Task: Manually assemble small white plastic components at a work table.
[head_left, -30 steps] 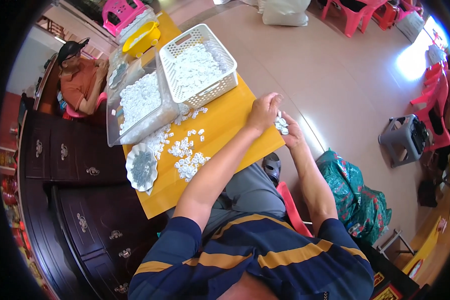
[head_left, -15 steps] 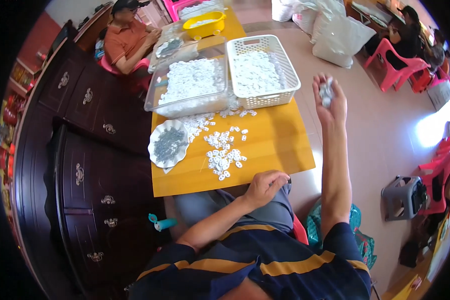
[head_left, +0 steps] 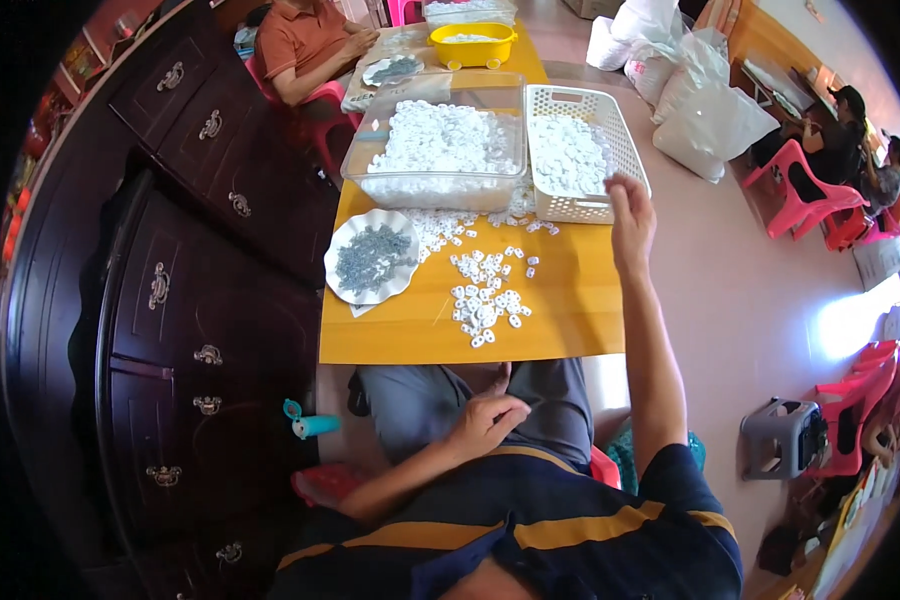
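Note:
My right hand is raised at the near right corner of a white perforated plastic basket holding many small white pieces. Its fingers are curled together and turned away, so whatever lies in the palm is hidden. Above my lap, near the table edge, my left hand is loosely closed; its palm is out of sight. On the yellow wooden table lies a loose pile of small white oval pieces with dark holes. A white scalloped plate with small grey bits sits to their left.
A clear plastic bin full of white pieces stands left of the basket. Further back are a yellow tub and a seated person in an orange shirt. Dark drawers line the left; white sacks stand on the floor.
My right hand, earlier palm up with a handful of small whitish pieces, has turned over and moved to the basket's corner. My left hand has drawn back toward my lap. The view has shifted.

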A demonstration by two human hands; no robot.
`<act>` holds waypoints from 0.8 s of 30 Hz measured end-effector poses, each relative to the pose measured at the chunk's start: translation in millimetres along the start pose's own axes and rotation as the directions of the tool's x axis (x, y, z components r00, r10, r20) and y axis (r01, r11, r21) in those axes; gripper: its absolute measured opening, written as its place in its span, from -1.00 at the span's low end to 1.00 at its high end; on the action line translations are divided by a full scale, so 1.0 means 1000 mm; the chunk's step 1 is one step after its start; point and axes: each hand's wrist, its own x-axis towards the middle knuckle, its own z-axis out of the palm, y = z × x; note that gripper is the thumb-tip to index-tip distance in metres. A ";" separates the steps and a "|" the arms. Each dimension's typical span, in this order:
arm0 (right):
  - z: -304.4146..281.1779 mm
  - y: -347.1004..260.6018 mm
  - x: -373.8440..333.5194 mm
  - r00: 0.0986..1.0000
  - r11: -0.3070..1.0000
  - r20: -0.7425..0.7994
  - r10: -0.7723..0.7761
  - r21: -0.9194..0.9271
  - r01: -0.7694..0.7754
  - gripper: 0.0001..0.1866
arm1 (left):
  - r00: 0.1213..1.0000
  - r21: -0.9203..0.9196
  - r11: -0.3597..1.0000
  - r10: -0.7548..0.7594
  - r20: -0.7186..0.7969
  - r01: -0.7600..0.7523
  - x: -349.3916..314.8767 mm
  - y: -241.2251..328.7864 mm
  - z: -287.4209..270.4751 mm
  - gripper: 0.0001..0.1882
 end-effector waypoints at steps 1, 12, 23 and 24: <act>-0.002 -0.002 -0.017 0.999 1.000 0.025 0.028 -0.004 -0.028 -0.76 | 0.997 0.005 0.998 -0.061 0.043 0.060 -0.011 -0.011 0.001 -0.83; -0.010 -0.097 -0.082 0.974 0.974 -0.043 -0.223 0.021 0.224 -0.86 | 0.961 0.145 0.980 -0.165 0.222 0.135 -0.028 -0.022 0.005 -0.79; -0.073 -0.334 -0.158 0.605 0.581 -0.024 -0.796 0.248 0.775 -0.77 | 0.908 0.518 0.839 -0.073 0.413 -0.168 -0.056 -0.021 0.007 -0.74; -0.090 -0.348 -0.175 0.610 0.579 -0.023 -0.792 0.291 0.762 -0.77 | 0.893 0.537 0.822 -0.082 0.443 -0.191 -0.058 -0.021 0.009 -0.73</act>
